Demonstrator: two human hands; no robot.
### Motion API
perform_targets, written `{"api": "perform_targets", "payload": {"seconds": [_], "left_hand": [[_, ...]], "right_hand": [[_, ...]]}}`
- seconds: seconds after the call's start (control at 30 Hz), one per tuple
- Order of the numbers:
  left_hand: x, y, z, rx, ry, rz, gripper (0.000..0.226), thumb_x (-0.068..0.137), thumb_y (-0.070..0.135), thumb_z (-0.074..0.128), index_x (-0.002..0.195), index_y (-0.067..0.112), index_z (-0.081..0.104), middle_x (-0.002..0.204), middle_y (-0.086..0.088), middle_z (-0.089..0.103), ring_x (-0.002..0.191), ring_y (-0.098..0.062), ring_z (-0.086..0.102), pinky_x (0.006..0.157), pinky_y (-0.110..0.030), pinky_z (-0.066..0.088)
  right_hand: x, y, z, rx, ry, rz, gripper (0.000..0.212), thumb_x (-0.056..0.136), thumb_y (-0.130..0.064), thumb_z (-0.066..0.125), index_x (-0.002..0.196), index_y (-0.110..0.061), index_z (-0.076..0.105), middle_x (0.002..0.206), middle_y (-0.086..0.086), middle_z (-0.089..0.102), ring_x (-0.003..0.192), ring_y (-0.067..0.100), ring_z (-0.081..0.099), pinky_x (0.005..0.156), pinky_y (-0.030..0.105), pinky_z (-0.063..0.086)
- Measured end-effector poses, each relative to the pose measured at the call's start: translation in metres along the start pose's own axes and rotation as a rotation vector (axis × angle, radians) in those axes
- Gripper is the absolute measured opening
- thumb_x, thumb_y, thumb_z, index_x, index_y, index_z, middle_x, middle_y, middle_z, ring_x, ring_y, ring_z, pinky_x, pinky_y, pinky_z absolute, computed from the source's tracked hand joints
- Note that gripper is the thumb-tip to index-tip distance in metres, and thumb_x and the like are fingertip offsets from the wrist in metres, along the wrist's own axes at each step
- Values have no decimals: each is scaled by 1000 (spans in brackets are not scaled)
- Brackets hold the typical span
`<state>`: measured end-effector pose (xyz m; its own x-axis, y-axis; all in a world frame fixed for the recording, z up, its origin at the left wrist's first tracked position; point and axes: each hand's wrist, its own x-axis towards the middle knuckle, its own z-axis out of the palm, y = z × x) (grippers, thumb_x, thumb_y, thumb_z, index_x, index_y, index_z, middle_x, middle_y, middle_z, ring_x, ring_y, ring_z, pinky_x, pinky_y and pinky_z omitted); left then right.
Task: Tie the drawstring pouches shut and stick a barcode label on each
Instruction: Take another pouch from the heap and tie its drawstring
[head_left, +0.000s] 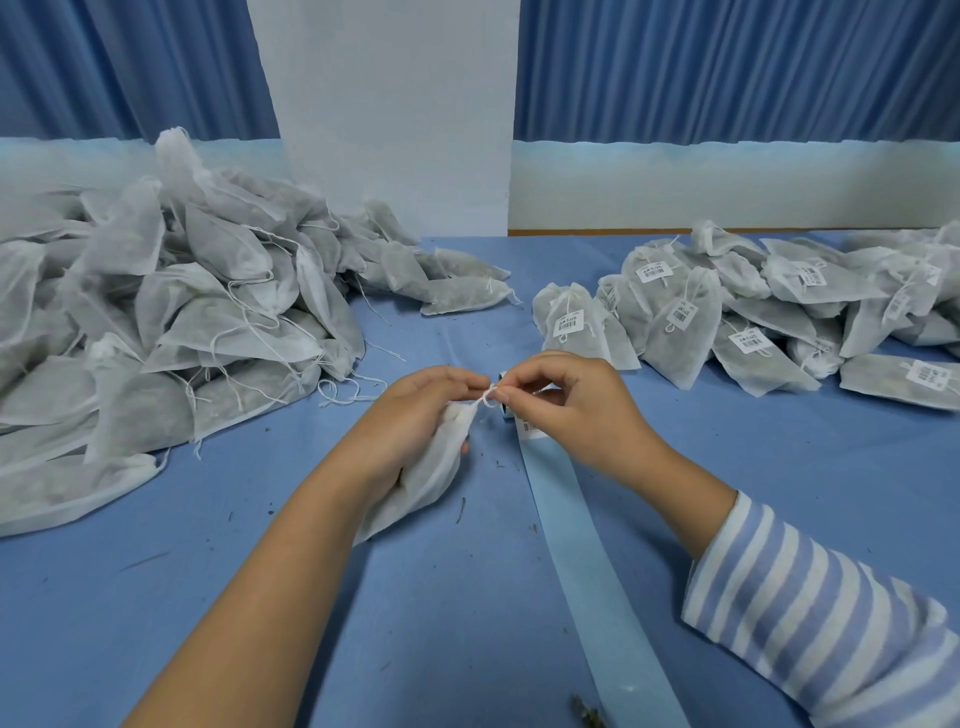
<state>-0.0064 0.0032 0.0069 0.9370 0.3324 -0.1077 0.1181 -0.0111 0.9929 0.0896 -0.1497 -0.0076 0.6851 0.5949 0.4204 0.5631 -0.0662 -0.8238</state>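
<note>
Step in hand: tying. The pouch lies at centre frame, its body under the left hand and its gathered neck pointing to the upper right. The left fingers are curled round the neck, thumb and forefinger nipping the cord at the mouth. The right hand pinches the drawstring in a small loop just beside the left fingertips; its other fingers are curled and hold nothing I can see.

Judgement: the knot appears unfinished. To do it well, hold the neck bunched tight while the right hand draws the loop away toward the right, so the knot seats against the fabric and not up the cord (a slack neck would let contents out).

The label strip runs from below the right hand to the lower edge of the frame, a printed label at its upper end, near enough for the following step.

Room: the unlabelled heap fills the left of the frame, the labelled pouches the upper right. Bare bench lies between and below them. The right wrist sits above the strip; a wide pull could drag it.
</note>
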Motion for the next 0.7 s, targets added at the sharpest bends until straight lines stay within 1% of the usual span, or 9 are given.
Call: {"api": "perform_targets", "payload": {"seconds": [0.07, 0.2, 0.27, 0.33, 0.4, 0.47, 0.53, 0.6, 0.7], "left_hand": [[-2, -1, 1, -8, -35, -16, 25, 95, 15, 52, 103, 20, 76, 91, 8, 76, 59, -8, 63, 54, -18, 51], [-5, -4, 0, 86, -169, -4, 28, 96, 17, 51, 99, 24, 78, 99, 6, 77, 60, -6, 59, 58, -18, 50], [-3, -6, -1, 143, -186, 18, 26, 92, 21, 53, 93, 24, 79, 96, 4, 76, 68, -6, 60, 70, -21, 48], [-2, -7, -1, 189, -145, 28, 21, 82, 29, 58, 86, 25, 78, 83, 6, 71, 75, -10, 59, 80, -30, 45], [0, -8, 0, 187, -88, 33, 18, 78, 33, 61, 82, 25, 76, 76, 4, 63, 74, -15, 53, 76, -33, 41], [1, -11, 2, 150, -28, 48, 12, 85, 31, 66, 82, 23, 75, 70, 5, 60, 67, -13, 50, 62, -22, 39], [2, -13, 6, 176, 63, 105, 16, 91, 26, 66, 78, 23, 75, 62, 6, 57, 56, -10, 47, 50, -14, 36], [3, -15, 11, 263, 134, 188, 20, 93, 22, 65, 74, 23, 74, 55, 7, 51, 52, -10, 42, 47, -16, 35], [5, -16, 15, 465, 202, 299, 23, 92, 23, 64, 71, 31, 70, 44, 13, 40, 47, -6, 38, 53, -23, 37]], "right_hand": [[0, 0, 0, 16, -4, 5, 1, 85, -7, 73, 86, -7, 74, 83, -4, 69, 77, 9, 66, 72, 19, 51], [0, -2, 0, 30, -6, 12, 8, 85, -5, 72, 82, -12, 72, 82, -2, 70, 76, 9, 66, 72, 20, 52], [0, -3, -1, 61, -2, 20, 10, 86, -3, 70, 81, -12, 71, 82, 0, 70, 76, 11, 67, 73, 24, 54], [0, -4, -1, 87, 16, 33, 12, 87, -3, 69, 81, -13, 70, 80, 0, 69, 74, 11, 64, 71, 24, 53], [2, -4, -2, 134, 37, 75, 13, 89, -3, 66, 80, -13, 66, 78, 0, 65, 70, 10, 60, 67, 21, 52], [3, -3, -2, 225, 54, 162, 16, 91, -3, 61, 78, -12, 63, 74, 1, 61, 68, 11, 58, 67, 20, 52], [7, -2, -3, 357, 87, 282, 19, 93, -2, 55, 76, -10, 61, 72, 2, 58, 68, 13, 57, 67, 23, 54], [11, -1, -5, 462, 109, 382, 20, 93, -4, 52, 75, -9, 60, 70, 1, 58, 66, 12, 57, 65, 25, 55], [12, -1, -6, 529, 116, 440, 20, 93, -8, 53, 74, -9, 59, 69, 0, 57, 64, 10, 57, 61, 24, 53]]}}
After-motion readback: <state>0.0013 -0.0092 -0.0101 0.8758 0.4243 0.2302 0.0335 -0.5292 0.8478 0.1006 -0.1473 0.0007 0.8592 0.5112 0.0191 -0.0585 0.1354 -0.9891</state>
